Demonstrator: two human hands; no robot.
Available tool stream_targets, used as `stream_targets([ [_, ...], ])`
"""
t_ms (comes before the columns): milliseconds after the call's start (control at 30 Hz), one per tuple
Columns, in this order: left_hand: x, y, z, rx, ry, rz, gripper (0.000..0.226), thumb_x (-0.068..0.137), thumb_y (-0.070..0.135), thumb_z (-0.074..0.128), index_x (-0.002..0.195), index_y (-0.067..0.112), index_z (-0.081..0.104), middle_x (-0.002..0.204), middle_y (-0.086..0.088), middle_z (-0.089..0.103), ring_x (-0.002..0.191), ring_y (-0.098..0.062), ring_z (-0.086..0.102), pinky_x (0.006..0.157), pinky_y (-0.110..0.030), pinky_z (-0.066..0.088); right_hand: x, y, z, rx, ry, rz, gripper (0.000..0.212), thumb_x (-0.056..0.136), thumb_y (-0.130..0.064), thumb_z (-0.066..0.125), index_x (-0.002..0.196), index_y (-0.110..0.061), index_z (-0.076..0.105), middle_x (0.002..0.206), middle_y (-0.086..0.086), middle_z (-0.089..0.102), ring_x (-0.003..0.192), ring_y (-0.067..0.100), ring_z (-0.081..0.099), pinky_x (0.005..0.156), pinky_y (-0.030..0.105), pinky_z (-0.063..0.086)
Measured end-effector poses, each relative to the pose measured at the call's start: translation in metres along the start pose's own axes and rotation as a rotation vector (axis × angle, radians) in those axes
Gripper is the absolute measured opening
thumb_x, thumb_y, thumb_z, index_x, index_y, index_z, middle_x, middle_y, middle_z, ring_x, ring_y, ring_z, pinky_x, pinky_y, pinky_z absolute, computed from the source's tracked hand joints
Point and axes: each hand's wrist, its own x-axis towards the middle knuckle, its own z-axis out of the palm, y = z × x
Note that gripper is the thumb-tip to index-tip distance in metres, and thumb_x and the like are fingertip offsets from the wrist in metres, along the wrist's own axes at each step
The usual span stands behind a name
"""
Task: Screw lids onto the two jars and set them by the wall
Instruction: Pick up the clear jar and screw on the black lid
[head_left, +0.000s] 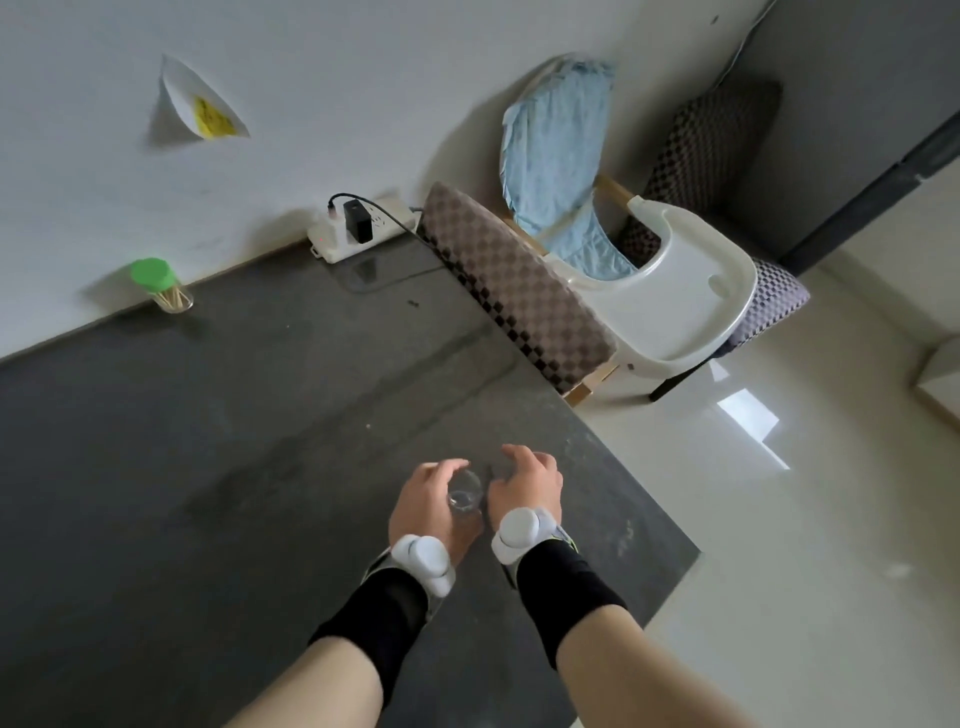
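Near the table's front edge, the person's left hand (431, 501) wraps a small clear glass jar (465, 493), its mouth open and lidless. The right hand (527, 480) hovers just beside it, fingers curled; whether it holds a lid cannot be told. The glass looks light, rigid, slick and breakable, best gripped round its wall. Far off, a green-lidded clear jar of toothpicks (163, 286) stands by the white wall (311, 104).

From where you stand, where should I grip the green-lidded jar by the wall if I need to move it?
Take the clear body of the green-lidded jar, below the lid, coming from the table side, since the wall closes off its back. It stands upright and the lid is wider than the glass, so a grip from above would only catch the lid.
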Motion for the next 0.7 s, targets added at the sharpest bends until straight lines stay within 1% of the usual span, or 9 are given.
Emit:
stream_targets([
  [67, -0.01, 0.004, 0.012, -0.045, -0.003, 0.016, 0.057, 0.073, 0.035, 0.081, 0.127, 0.034, 0.063, 0.124, 0.008, 0.056, 0.102, -0.012, 0.067, 0.088, -0.028, 0.055, -0.007, 0.02, -0.001, -0.074, -0.005, 0.041, 0.061, 0.085, -0.011, 0.055, 0.141, -0.034, 0.055, 0.144, 0.004, 0.044, 0.135, 0.029, 0.037, 0.105, 0.038, 0.044],
  [167, -0.015, 0.005, 0.025, -0.071, -0.01, 0.039, 0.057, 0.074, 0.029, 0.081, 0.128, 0.031, 0.064, 0.127, 0.006, 0.051, 0.1, -0.014, 0.068, 0.091, -0.031, 0.056, -0.011, 0.034, 0.0, -0.164, -0.028, 0.074, 0.063, 0.085, -0.016, 0.058, 0.144, -0.038, 0.051, 0.142, 0.006, 0.041, 0.133, 0.033, 0.037, 0.106, 0.041, 0.043],
  [267, -0.02, 0.003, 0.035, -0.066, -0.05, 0.047, 0.066, 0.077, 0.025, 0.08, 0.139, 0.03, 0.057, 0.132, 0.006, 0.047, 0.106, -0.014, 0.065, 0.092, -0.028, 0.053, -0.013, 0.045, 0.004, -0.158, -0.051, 0.069, 0.056, 0.086, -0.017, 0.058, 0.139, -0.036, 0.054, 0.136, 0.007, 0.041, 0.128, 0.033, 0.04, 0.097, 0.039, 0.045],
  [367, -0.025, -0.001, 0.037, -0.088, -0.036, 0.038, 0.071, 0.079, 0.025, 0.079, 0.143, 0.028, 0.05, 0.134, 0.008, 0.048, 0.107, -0.011, 0.063, 0.09, -0.023, 0.047, -0.011, 0.05, 0.008, -0.155, -0.004, 0.019, 0.04, 0.087, -0.018, 0.062, 0.125, -0.029, 0.06, 0.128, 0.007, 0.044, 0.121, 0.032, 0.046, 0.086, 0.037, 0.049],
  [467, -0.031, -0.003, 0.031, -0.094, 0.017, 0.025, 0.066, 0.077, 0.023, 0.078, 0.138, 0.024, 0.054, 0.132, 0.008, 0.054, 0.105, -0.008, 0.061, 0.087, -0.017, 0.043, -0.006, 0.048, 0.007, -0.19, 0.014, -0.016, 0.034, 0.088, -0.022, 0.069, 0.121, -0.023, 0.061, 0.126, 0.007, 0.048, 0.119, 0.033, 0.05, 0.085, 0.039, 0.05],
  [533, -0.035, -0.006, 0.023, -0.129, 0.049, -0.009, 0.063, 0.075, 0.016, 0.076, 0.134, 0.021, 0.055, 0.13, 0.006, 0.058, 0.102, -0.006, 0.059, 0.082, -0.007, 0.041, -0.006, 0.042, 0.006, -0.188, 0.018, -0.014, 0.035, 0.087, -0.025, 0.069, 0.12, -0.022, 0.06, 0.125, 0.007, 0.05, 0.118, 0.034, 0.054, 0.085, 0.04, 0.052],
  [600, -0.039, -0.007, 0.01, -0.152, 0.089, -0.029, 0.06, 0.073, 0.013, 0.076, 0.129, 0.021, 0.056, 0.126, 0.007, 0.061, 0.1, -0.005, 0.059, 0.076, 0.002, 0.038, -0.013, 0.031, 0.005, -0.1, 0.036, 0.005, 0.042, 0.084, -0.027, 0.065, 0.125, -0.026, 0.057, 0.126, 0.007, 0.051, 0.113, 0.035, 0.059, 0.082, 0.037, 0.05],
  [667, -0.043, -0.008, -0.008, -0.175, 0.124, -0.034, 0.049, 0.075, 0.014, 0.076, 0.12, 0.022, 0.06, 0.117, 0.009, 0.062, 0.096, -0.004, 0.059, 0.073, 0.003, 0.038, -0.024, 0.013, 0.005, 0.034, 0.015, -0.002, 0.049, 0.083, -0.029, 0.064, 0.132, -0.031, 0.057, 0.128, 0.004, 0.049, 0.097, 0.028, 0.063, 0.078, 0.031, 0.044],
  [700, -0.046, -0.012, -0.018, -0.185, 0.145, -0.017, 0.038, 0.077, 0.014, 0.076, 0.11, 0.024, 0.061, 0.107, 0.009, 0.062, 0.088, -0.003, 0.057, 0.07, 0.001, 0.04, -0.031, 0.002, 0.007, 0.105, -0.007, -0.025, 0.046, 0.082, -0.029, 0.065, 0.129, -0.031, 0.061, 0.126, 0.004, 0.05, 0.086, 0.019, 0.061, 0.077, 0.028, 0.042],
])
